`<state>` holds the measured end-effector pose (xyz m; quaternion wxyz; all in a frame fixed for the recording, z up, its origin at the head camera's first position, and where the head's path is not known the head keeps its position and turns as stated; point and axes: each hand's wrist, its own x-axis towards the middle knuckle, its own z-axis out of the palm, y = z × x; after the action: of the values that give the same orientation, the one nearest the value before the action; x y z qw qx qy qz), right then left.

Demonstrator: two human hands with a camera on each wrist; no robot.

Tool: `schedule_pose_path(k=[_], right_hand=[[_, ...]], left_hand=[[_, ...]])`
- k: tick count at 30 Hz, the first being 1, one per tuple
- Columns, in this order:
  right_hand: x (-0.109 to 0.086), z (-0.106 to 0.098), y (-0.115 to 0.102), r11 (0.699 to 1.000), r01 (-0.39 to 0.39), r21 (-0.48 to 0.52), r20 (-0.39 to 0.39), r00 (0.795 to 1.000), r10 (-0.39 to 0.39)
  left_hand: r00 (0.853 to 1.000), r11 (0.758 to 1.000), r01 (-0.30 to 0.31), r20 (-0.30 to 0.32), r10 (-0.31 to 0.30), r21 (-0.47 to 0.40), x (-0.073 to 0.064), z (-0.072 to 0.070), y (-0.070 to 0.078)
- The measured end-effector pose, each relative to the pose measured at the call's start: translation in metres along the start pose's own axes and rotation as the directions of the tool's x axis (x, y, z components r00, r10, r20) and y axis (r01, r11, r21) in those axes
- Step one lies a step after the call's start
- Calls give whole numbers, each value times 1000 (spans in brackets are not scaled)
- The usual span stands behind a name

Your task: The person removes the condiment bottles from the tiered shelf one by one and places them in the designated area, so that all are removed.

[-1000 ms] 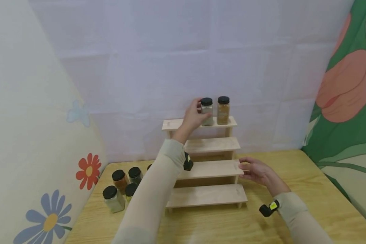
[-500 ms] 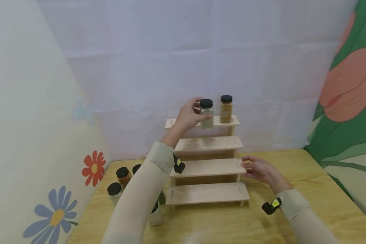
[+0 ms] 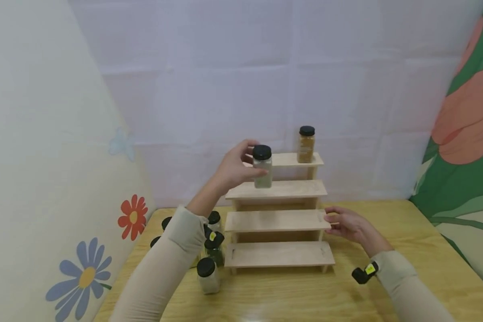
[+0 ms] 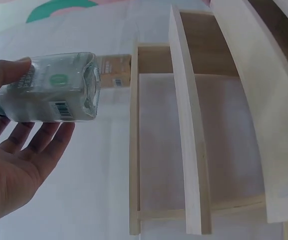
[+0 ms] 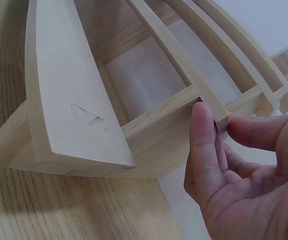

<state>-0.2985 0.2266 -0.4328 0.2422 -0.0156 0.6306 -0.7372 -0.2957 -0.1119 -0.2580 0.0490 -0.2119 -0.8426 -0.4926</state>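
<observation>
My left hand [image 3: 237,167] grips a square glass spice jar [image 3: 263,172] with a black lid and pale contents, thumb on one side and fingers on the other. The jar hangs upright in front of the top tiers of a pale wooden four-step rack [image 3: 279,255]. In the left wrist view the jar [image 4: 59,90] shows a barcode and a green mark. My right hand [image 3: 350,226] pinches the right end of the rack's second step from the bottom, thumb and fingers around the board's corner [image 5: 222,122]. An orange-brown spice jar [image 3: 306,147] stands at the right end of the top step.
Several black-lidded jars stand on the wooden table [image 3: 281,297] left of the rack, partly hidden by my left sleeve. The nearest is a pale jar [image 3: 208,279]. A white cloth [image 3: 225,98] hangs behind the rack.
My left hand has lifted the pale jar off the top step and brought it left, down and nearer. The right hand keeps its hold on the rack. The head view has turned slightly left.
</observation>
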Motion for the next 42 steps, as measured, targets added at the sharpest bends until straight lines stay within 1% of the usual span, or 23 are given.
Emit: schedule_pose_path(k=[3,5,9,12,18,21,26,28,31,35,38,42], right_hand=[[0,0,0,1000,0,-4,1,1000,0],[0,0,-1,1000,1,-5,3,1000,-1],[1,-1,0,1000,-1,-1,3,1000,1],[2,-2,0,1000,0,-3,5,1000,0],[3,-4,1,1000,-5,12,-2,1000,5],[3,-5,1,1000,-8,16,-3,1000,8],[4,-4,0,1000,-8,-3,-1,1000,8],[4,-4,-1,1000,-8,-14,-10,1000,8],[5,-3,-1,1000,-7,-24,-14,1000,7],[4,-2,1,1000,0,-12,-7,1000,0],[3,-2,2,1000,8,4,0,1000,-8],[2,-3,2,1000,19,12,9,1000,-19]], left_hand=[[1000,999,26,18,-25,-30,-15,-3,1],[999,999,34,30,-33,-34,-24,-6,1],[999,1000,8,41,-7,-11,-41,-11,-3],[999,1000,-5,34,5,17,-53,-16,-10],[999,997,30,9,-31,64,-74,-29,-24],[999,996,37,-5,-37,77,-86,-34,-31],[998,995,60,-21,-59,76,-106,-42,-45],[998,995,58,-26,-56,78,-114,-46,-51],[997,994,69,-31,-67,81,-128,-52,-59],[993,990,119,-36,-117,79,-147,-59,-68],[989,986,144,-46,-141,84,-159,-64,-73],[991,989,133,-44,-130,65,-171,-71,-80]])
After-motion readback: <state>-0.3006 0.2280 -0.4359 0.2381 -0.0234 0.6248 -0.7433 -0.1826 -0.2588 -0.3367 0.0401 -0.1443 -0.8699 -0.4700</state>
